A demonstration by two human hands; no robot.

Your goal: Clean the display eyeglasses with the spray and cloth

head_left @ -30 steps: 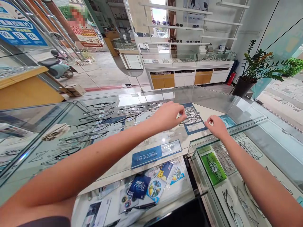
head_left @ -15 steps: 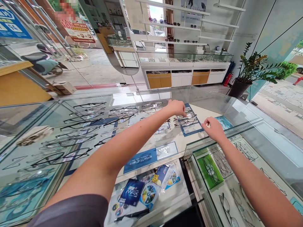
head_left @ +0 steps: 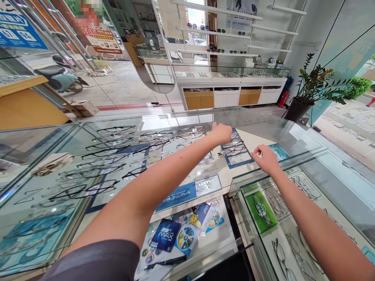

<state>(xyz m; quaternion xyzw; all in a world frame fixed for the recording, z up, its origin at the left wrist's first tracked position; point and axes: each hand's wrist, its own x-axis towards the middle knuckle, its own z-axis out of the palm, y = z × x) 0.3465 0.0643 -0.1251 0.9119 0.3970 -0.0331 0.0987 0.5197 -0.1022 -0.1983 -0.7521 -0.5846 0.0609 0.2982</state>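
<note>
**Two bare hands poised over a glass eyewear case**

The left hand [head_left: 223, 134] reaches far across a clear glass display worktop [head_left: 263, 134], its arm coming out of a dark grey sleeve [head_left: 96, 260]. Its grip is turned away, fingers curled under, so I cannot tell whether it is closed or holds anything. Beside and partly behind it in view, a group of thin-framed eyeglasses [head_left: 233, 150] lies on a white rectangular card with a blue border [head_left: 238, 159]. Whether the hand touches the glass is also unclear.

The right hand [head_left: 265, 160] is nearer the wearer, by that card's right corner and a teal printed card [head_left: 279, 151]. Its grip is closed in a loose curl, thumb and forefinger rounding a small gap; any content is too small to make out.

Dark-framed eyeglasses [head_left: 105, 153] fill the case's left part, with a beige folded cloth [head_left: 52, 164] near them. Below the left forearm are a blue-and-white printed strip [head_left: 183, 193] and a navy leaflet marked "MAX" [head_left: 166, 235]. Under the right forearm's side, round-lensed spectacles [head_left: 261, 208] rest on a bright green square [head_left: 268, 224].
</note>
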